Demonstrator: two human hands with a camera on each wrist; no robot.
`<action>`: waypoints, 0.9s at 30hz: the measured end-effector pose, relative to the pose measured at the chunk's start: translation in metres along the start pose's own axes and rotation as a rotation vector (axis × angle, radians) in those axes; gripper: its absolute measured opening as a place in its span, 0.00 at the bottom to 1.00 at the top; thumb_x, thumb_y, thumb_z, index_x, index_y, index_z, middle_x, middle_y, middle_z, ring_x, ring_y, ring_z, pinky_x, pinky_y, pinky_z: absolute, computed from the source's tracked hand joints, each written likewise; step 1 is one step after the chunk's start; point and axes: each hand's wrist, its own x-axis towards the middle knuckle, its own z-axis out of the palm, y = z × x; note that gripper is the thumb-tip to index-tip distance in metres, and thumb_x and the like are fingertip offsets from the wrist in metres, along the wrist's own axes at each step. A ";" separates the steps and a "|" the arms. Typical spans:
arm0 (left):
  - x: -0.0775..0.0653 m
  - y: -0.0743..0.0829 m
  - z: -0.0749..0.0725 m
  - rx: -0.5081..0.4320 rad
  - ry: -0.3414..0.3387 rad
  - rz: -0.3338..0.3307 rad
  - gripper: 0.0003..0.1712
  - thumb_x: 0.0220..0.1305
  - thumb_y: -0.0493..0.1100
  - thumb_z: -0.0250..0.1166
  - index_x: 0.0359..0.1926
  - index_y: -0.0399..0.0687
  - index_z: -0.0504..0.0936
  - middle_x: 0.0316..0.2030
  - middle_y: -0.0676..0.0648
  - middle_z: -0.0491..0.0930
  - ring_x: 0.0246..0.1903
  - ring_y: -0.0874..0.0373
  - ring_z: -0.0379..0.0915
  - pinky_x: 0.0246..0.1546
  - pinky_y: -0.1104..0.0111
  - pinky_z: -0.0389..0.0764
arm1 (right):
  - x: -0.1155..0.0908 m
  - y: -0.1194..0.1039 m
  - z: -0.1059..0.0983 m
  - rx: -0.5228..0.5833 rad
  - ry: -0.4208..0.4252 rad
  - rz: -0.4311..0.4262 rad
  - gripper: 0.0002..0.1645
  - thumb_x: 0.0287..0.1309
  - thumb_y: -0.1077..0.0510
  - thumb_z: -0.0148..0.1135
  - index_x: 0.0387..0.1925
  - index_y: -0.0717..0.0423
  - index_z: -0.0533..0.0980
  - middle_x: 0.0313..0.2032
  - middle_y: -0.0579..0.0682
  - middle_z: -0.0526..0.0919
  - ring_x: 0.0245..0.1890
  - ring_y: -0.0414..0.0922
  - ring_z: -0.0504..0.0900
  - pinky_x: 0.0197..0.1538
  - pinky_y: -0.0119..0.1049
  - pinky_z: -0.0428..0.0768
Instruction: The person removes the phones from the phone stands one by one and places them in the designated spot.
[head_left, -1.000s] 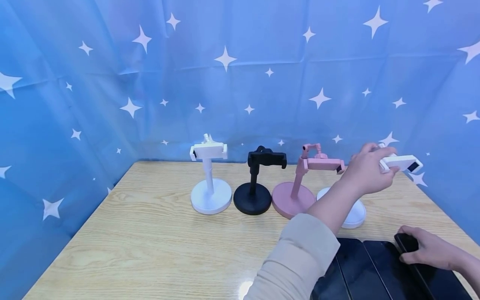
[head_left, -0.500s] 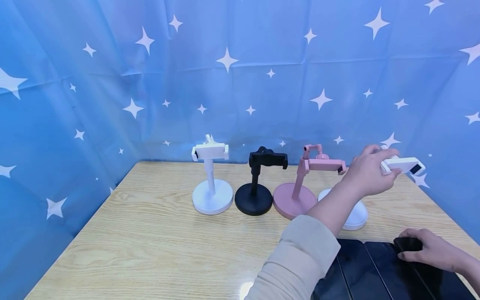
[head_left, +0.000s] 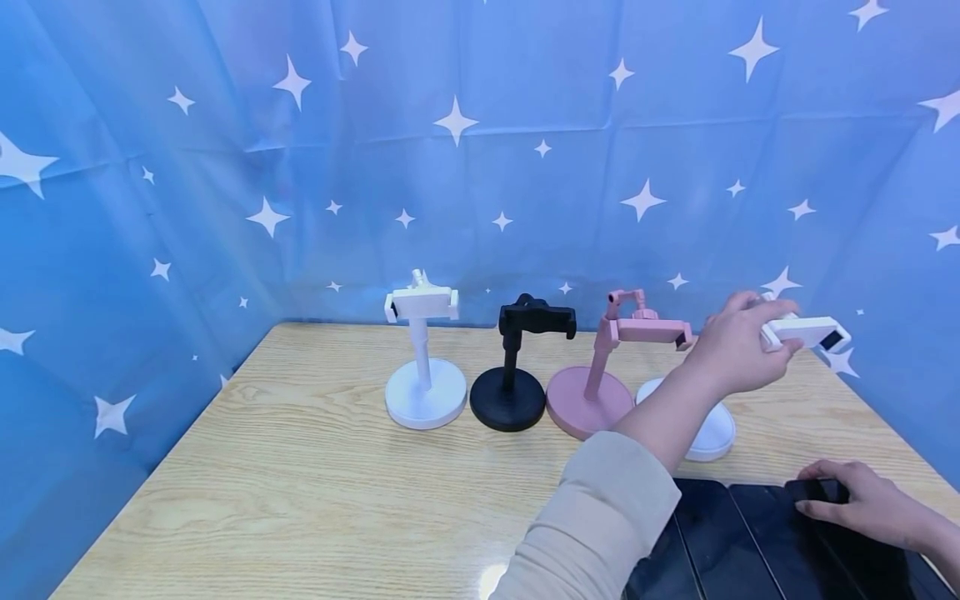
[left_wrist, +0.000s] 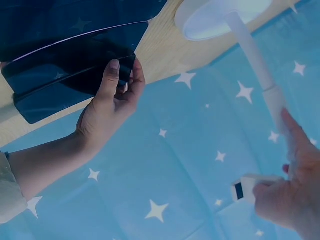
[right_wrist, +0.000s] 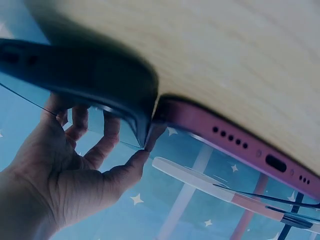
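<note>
My left hand grips the clamp head of a white phone stand at the right end of the stands. In the left wrist view its post rises from a round base, and a finger of my left hand lies along it. With my right hand, I hold a black phone by its far end, thumb over the screen and fingers at the edge. It lies in a row of dark phones, side by side. The right wrist view shows a neighbouring phone with a burgundy edge.
Left of the held stand are a pink phone stand, a black phone stand and another white phone stand. They stand on a light wooden table. A blue star-patterned curtain hangs behind.
The phone in my right hand has come down from a raised tilt to lie level with the others. My left hand keeps its hold on the white stand. The head view has shifted slightly.
</note>
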 end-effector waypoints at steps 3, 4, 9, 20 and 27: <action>0.000 0.000 0.000 0.004 -0.001 0.006 0.23 0.64 0.58 0.52 0.60 0.80 0.64 0.63 0.69 0.52 0.60 0.77 0.52 0.55 0.78 0.61 | 0.000 -0.001 0.001 0.000 -0.003 0.013 0.21 0.52 0.55 0.63 0.40 0.71 0.74 0.37 0.61 0.79 0.40 0.61 0.75 0.38 0.57 0.72; 0.000 -0.001 0.000 0.009 -0.001 0.008 0.23 0.64 0.58 0.52 0.60 0.80 0.64 0.63 0.69 0.52 0.60 0.77 0.52 0.55 0.79 0.60 | 0.000 -0.001 0.001 -0.001 -0.004 0.016 0.22 0.52 0.55 0.63 0.40 0.71 0.74 0.38 0.61 0.79 0.40 0.62 0.75 0.38 0.57 0.72; 0.000 -0.002 0.000 -0.003 -0.005 0.005 0.23 0.64 0.58 0.52 0.60 0.79 0.64 0.63 0.69 0.52 0.60 0.77 0.50 0.57 0.77 0.60 | 0.000 -0.003 0.002 -0.013 0.014 0.009 0.20 0.51 0.56 0.63 0.40 0.70 0.74 0.38 0.62 0.79 0.40 0.63 0.76 0.37 0.57 0.73; 0.000 -0.001 0.000 -0.024 0.007 -0.006 0.23 0.63 0.57 0.54 0.59 0.79 0.65 0.63 0.68 0.52 0.60 0.74 0.54 0.53 0.77 0.65 | 0.000 -0.003 0.004 -0.069 0.026 0.054 0.22 0.51 0.54 0.63 0.40 0.70 0.74 0.38 0.67 0.77 0.40 0.66 0.74 0.35 0.56 0.73; 0.000 -0.001 0.000 -0.024 0.006 -0.005 0.23 0.63 0.57 0.54 0.59 0.79 0.66 0.63 0.68 0.52 0.59 0.73 0.55 0.52 0.77 0.65 | 0.000 -0.001 0.004 -0.064 0.031 0.026 0.21 0.51 0.55 0.63 0.40 0.70 0.74 0.37 0.66 0.79 0.39 0.63 0.75 0.35 0.56 0.74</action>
